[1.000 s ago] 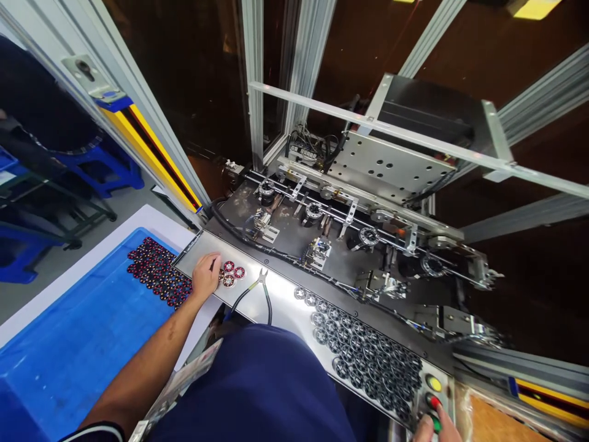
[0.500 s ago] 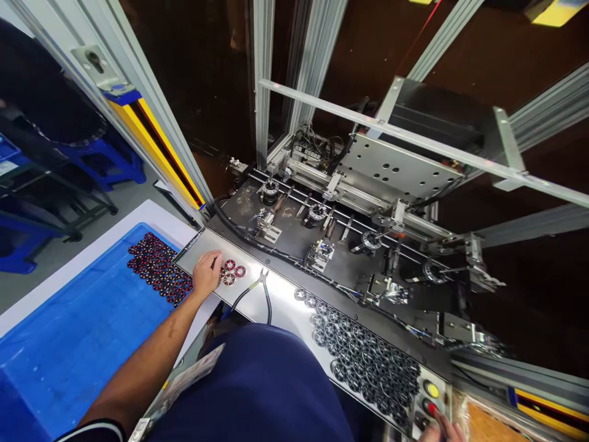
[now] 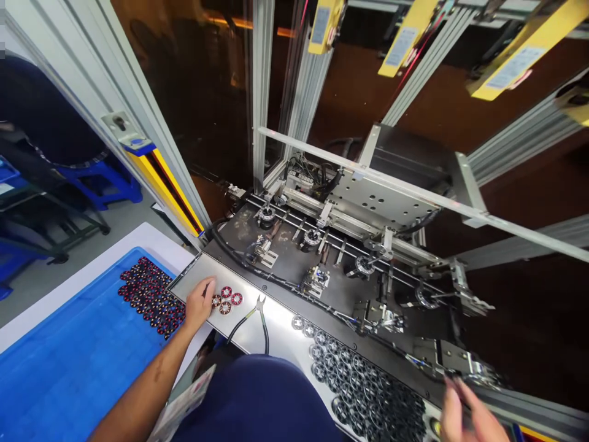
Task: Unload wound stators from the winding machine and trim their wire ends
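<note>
My left hand [image 3: 199, 305] rests at the left end of the metal ledge [image 3: 280, 334], fingers curled, with a small dark thing partly showing at them. Right beside it lie several round motor stators with red windings [image 3: 225, 293]. A pair of cutting pliers [image 3: 261, 313] lies open on the ledge with dark handles. My right hand [image 3: 472, 414] is raised at the lower right, above the ledge's right end and close to the machine. Its fingertips come together in a pinch; blur hides what they hold, if anything. Left of it, rows of unwound dark stators [image 3: 363, 374] cover the ledge.
A blue tray [image 3: 69, 368] at the left holds many red-wound stators [image 3: 150, 294]. Behind the ledge stands a winding machine with several spindles [image 3: 313, 239] and a cross bar [image 3: 368, 172]. A yellow light curtain [image 3: 168, 193] borders the left post. Yellow boxes [image 3: 400, 40] hang above.
My right hand has left the red button on the control box and risen toward the machine. My left hand stays by the red stators. The view has tilted upward.
</note>
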Motion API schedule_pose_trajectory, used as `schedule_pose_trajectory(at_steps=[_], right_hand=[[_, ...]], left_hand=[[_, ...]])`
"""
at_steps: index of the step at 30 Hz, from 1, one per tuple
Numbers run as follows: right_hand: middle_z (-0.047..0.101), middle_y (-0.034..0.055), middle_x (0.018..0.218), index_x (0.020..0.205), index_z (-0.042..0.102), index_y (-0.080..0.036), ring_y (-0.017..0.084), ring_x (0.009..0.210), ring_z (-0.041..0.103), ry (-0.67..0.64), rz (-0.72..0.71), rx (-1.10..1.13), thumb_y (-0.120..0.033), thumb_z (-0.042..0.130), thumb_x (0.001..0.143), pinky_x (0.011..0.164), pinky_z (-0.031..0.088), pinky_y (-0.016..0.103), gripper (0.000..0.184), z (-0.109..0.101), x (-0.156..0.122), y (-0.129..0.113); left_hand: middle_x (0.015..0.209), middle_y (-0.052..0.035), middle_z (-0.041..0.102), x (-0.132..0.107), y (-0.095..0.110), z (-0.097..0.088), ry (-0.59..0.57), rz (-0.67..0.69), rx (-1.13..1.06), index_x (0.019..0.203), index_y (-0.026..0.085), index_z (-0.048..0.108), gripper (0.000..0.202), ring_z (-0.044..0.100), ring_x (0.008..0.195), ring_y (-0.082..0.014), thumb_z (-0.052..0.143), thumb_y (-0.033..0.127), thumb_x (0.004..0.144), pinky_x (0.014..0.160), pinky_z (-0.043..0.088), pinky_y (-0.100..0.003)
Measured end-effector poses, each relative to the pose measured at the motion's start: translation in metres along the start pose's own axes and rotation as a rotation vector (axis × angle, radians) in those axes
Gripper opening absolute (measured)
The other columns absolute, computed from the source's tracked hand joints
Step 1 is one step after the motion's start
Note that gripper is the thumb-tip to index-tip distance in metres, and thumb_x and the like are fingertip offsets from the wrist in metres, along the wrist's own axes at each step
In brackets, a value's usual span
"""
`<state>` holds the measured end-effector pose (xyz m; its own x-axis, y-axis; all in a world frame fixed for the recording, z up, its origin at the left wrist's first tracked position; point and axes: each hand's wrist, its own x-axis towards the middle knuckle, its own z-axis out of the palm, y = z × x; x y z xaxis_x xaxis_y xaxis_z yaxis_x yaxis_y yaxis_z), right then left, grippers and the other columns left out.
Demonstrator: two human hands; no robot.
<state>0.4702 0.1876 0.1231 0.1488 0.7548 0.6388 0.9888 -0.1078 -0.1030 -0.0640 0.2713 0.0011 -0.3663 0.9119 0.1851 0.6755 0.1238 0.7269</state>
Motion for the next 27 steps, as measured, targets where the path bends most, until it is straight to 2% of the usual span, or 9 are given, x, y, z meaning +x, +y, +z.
schedule_pose_trajectory(at_steps=[2, 4, 7, 10, 13, 16, 21, 24, 27], right_hand=[[0.075, 0.0102, 0.101, 0.128, 0.062, -0.021, 0.029, 0.089, 0.072, -0.011, -0.265, 0.271, -0.019, 0.062, 0.088, 0.086, 0.057, 0.045, 0.04, 0.013, 0.06, -0.052], [0.073, 0.0116, 0.109, 0.127, 0.061, -0.019, 0.027, 0.1, 0.07, -0.086, -0.525, 0.504, -0.016, 0.062, 0.089, 0.093, 0.055, 0.044, 0.038, 0.037, 0.117, -0.113], [0.072, 0.0127, 0.112, 0.122, 0.062, -0.017, 0.026, 0.109, 0.066, -0.274, -0.816, 0.574, -0.02, 0.057, 0.094, 0.096, 0.054, 0.044, 0.029, 0.093, 0.183, -0.203], [0.072, 0.011, 0.108, 0.111, 0.067, -0.016, 0.023, 0.108, 0.065, -0.451, -0.983, 0.55, -0.024, 0.061, 0.093, 0.097, 0.053, 0.04, 0.021, 0.16, 0.221, -0.28], [0.068, 0.008, 0.11, 0.109, 0.065, -0.014, 0.021, 0.102, 0.065, -0.575, -1.039, 0.499, -0.031, 0.062, 0.094, 0.091, 0.054, 0.043, 0.022, 0.213, 0.236, -0.331], [0.065, 0.0073, 0.114, 0.111, 0.063, -0.015, 0.02, 0.101, 0.064, -0.662, -1.015, 0.472, -0.033, 0.061, 0.095, 0.089, 0.055, 0.042, 0.024, 0.24, 0.239, -0.353], [0.063, 0.0083, 0.12, 0.115, 0.062, -0.016, 0.022, 0.107, 0.062, -0.784, -0.827, 0.472, -0.033, 0.06, 0.095, 0.092, 0.054, 0.045, 0.025, 0.249, 0.232, -0.343], [0.061, 0.0091, 0.124, 0.117, 0.061, -0.016, 0.023, 0.11, 0.061, -0.853, -0.625, 0.467, -0.033, 0.06, 0.095, 0.094, 0.053, 0.046, 0.027, 0.251, 0.23, -0.338], [0.062, 0.0086, 0.121, 0.118, 0.061, -0.016, 0.022, 0.105, 0.063, -0.951, -0.384, 0.45, -0.034, 0.061, 0.095, 0.089, 0.055, 0.043, 0.029, 0.26, 0.235, -0.347]], left_hand=[[0.11, -0.0111, 0.073, -0.001, 0.006, -0.006, 0.03, -0.033, -0.019, 0.107, 0.016, 0.068, 0.042, 0.068, 0.105, -0.0237, 0.041, 0.047, 0.099, 0.094, 0.053, -0.042], [0.111, -0.0114, 0.074, -0.003, 0.013, -0.015, 0.053, -0.045, -0.034, 0.109, 0.017, 0.069, 0.046, 0.069, 0.106, -0.025, 0.038, 0.049, 0.098, 0.094, 0.054, -0.039], [0.114, -0.0104, 0.074, -0.01, 0.02, -0.034, 0.087, -0.041, -0.045, 0.111, 0.017, 0.069, 0.045, 0.069, 0.108, -0.0255, 0.042, 0.049, 0.096, 0.096, 0.053, -0.037], [0.114, -0.0092, 0.074, -0.02, 0.024, -0.053, 0.131, -0.038, -0.035, 0.113, 0.018, 0.069, 0.041, 0.07, 0.107, -0.0256, 0.046, 0.047, 0.094, 0.094, 0.054, -0.036], [0.113, -0.0072, 0.075, -0.023, 0.028, -0.068, 0.164, -0.033, -0.016, 0.112, 0.02, 0.069, 0.036, 0.071, 0.105, -0.0247, 0.048, 0.044, 0.095, 0.092, 0.055, -0.035], [0.11, -0.0062, 0.076, -0.014, 0.035, -0.075, 0.185, 0.046, 0.023, 0.11, 0.02, 0.069, 0.03, 0.072, 0.101, -0.023, 0.05, 0.038, 0.095, 0.089, 0.057, -0.032], [0.104, -0.0074, 0.077, 0.035, 0.057, -0.072, 0.132, 0.25, 0.045, 0.108, 0.018, 0.068, 0.025, 0.073, 0.096, -0.021, 0.05, 0.032, 0.096, 0.087, 0.058, -0.031], [0.108, -0.0086, 0.075, 0.085, 0.076, -0.053, 0.04, 0.339, 0.039, 0.111, 0.018, 0.067, 0.028, 0.071, 0.101, -0.021, 0.049, 0.033, 0.097, 0.093, 0.056, -0.033], [0.122, -0.0101, 0.071, 0.141, 0.1, -0.021, -0.11, 0.463, 0.077, 0.119, 0.018, 0.065, 0.033, 0.065, 0.117, -0.023, 0.05, 0.036, 0.096, 0.105, 0.05, -0.039]])
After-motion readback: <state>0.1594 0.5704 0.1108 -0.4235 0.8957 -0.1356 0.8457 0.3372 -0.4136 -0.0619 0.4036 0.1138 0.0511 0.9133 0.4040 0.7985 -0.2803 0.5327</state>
